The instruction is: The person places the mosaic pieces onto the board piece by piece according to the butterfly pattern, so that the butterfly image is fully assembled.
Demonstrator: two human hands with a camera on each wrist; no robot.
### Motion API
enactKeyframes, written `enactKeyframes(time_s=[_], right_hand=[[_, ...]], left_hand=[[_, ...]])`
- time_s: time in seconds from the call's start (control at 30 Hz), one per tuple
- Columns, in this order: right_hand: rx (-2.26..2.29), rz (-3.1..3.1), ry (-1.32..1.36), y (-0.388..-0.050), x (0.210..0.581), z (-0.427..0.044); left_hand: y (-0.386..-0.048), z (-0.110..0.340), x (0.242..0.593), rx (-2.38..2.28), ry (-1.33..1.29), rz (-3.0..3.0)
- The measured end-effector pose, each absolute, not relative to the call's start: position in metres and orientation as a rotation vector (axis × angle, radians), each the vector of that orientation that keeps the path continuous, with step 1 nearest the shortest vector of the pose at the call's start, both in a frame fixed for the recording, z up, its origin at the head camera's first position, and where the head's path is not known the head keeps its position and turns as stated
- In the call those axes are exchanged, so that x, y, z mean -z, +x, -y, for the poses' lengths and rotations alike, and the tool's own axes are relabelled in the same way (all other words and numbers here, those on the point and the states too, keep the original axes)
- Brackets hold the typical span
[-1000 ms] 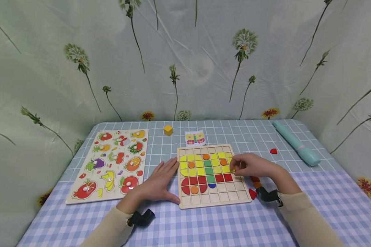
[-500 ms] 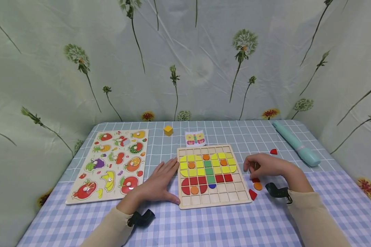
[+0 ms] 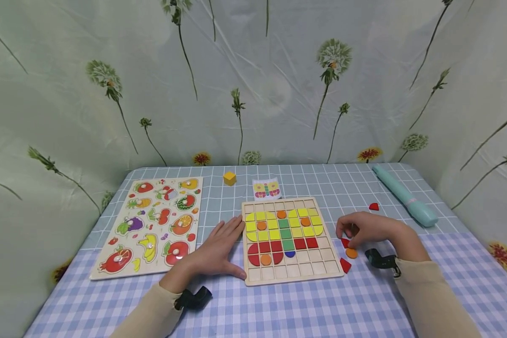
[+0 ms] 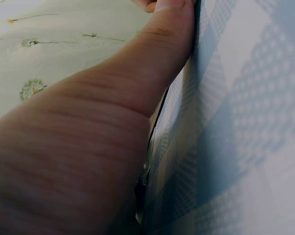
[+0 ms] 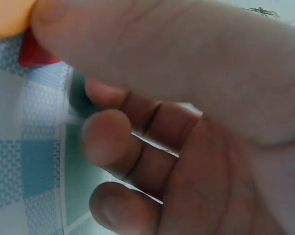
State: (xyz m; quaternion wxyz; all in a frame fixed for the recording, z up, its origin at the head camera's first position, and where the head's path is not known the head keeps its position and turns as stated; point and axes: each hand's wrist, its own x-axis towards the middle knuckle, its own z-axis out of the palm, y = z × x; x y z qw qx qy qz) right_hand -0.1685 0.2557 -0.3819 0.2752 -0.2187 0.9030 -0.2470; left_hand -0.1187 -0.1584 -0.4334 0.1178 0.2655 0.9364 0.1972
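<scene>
A wooden grid board (image 3: 297, 271) lies mid-table, with yellow, red, green, orange and blue tiles set in it as a butterfly. Along its left edge rests my left hand (image 3: 219, 251), fingers spread and thumb near the lower left corner. To the right of the board, my right hand (image 3: 369, 231) pinches a small red tile (image 3: 345, 243) between thumb and index finger. An orange round tile (image 3: 351, 253) lies just under the thumb, and another red tile (image 3: 345, 265) sits nearer the board's corner. In the right wrist view the thumb partly hides the red tile (image 5: 37, 53).
A fruit puzzle board (image 3: 152, 225) lies at the left. Behind the grid board are a butterfly picture card (image 3: 266, 188) and a yellow cube (image 3: 230, 178). A lone red tile (image 3: 374, 206) lies back right, near a rolled teal item (image 3: 405, 196).
My right hand has left a yellow tile in the board's right side and moved right to the loose tiles. The red tile there has shifted slightly left. My left hand stays put.
</scene>
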Motion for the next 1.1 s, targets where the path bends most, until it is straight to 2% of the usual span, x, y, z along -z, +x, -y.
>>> enactKeyframes(time_s=[0.43, 1.1], right_hand=[[0.664, -2.459, -0.58, -0.174, 0.387, -0.253], [0.911, -2.479, -0.639, -0.171, 0.387, -0.227]], left_hand=[[-0.119, 0.158, 0.434, -0.589, 0.78, -2.737], [-0.119, 0.158, 0.434, -0.585, 0.785, -2.743]])
